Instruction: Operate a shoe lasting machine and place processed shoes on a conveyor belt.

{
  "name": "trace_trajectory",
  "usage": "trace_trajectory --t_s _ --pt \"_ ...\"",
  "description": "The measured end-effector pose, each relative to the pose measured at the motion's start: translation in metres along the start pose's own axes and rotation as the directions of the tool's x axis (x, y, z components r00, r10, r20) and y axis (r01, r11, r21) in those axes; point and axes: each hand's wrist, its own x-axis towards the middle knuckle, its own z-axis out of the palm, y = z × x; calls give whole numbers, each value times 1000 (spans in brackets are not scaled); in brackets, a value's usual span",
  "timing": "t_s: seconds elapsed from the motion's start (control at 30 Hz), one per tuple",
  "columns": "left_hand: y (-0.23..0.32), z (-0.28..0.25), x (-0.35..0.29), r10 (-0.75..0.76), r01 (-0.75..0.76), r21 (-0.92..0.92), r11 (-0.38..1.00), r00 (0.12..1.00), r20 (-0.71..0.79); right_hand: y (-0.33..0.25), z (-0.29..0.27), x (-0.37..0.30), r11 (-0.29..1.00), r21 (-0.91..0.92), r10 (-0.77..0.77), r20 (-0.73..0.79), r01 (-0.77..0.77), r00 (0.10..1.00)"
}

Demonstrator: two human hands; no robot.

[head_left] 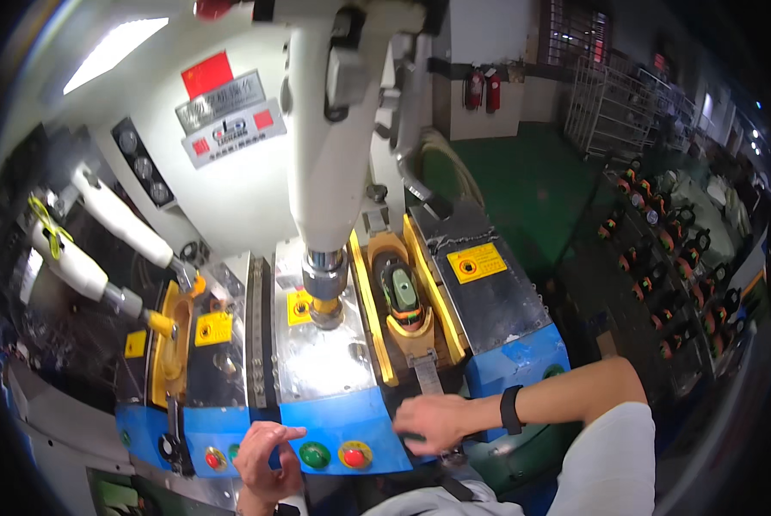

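Note:
My left hand (268, 460) hovers at the blue front panel of a machine, fingers curved and apart, nothing in it. Its index finger points toward a green push button (315, 455), beside a red push button (355, 455). My right hand (433, 423), with a black band on the wrist, is closed just below the right station. A dark part shows under its fingers, too covered to name. Beyond it, a dark shoe-like piece (403, 288) with a green middle and orange edge lies in a yellow cradle (411, 342) between two yellow side rails.
A thick white machine arm (329, 146) with a metal end hangs left of the cradle. Two slimmer white arms (120, 224) reach over a second yellow cradle (172, 361) at left. On the right stands a rack (669, 258) with several shoes. Fire extinguishers (484, 89) stand at the far wall.

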Motion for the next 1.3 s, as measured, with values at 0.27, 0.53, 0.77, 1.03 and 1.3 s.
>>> trace_trajectory --t_s 0.27,0.53,0.77,1.03,1.3 --pt "-17 -3 23 -37 37 9 999 999 1 1 -1 -1 888 151 455 -433 -435 779" --pt "-36 -41 166 -75 71 -79 994 996 -49 -27 -184 -26 906 156 208 -974 -394 94" --pt "-6 -37 317 -92 51 -177 983 968 -235 -24 -275 14 947 138 276 -812 -291 514" --pt "-19 -60 367 -151 170 150 974 980 -132 -10 -271 28 976 159 213 -854 -151 474" --pt "-83 -75 381 -70 -12 956 294 997 34 2 -267 8 962 208 271 -809 -178 521"
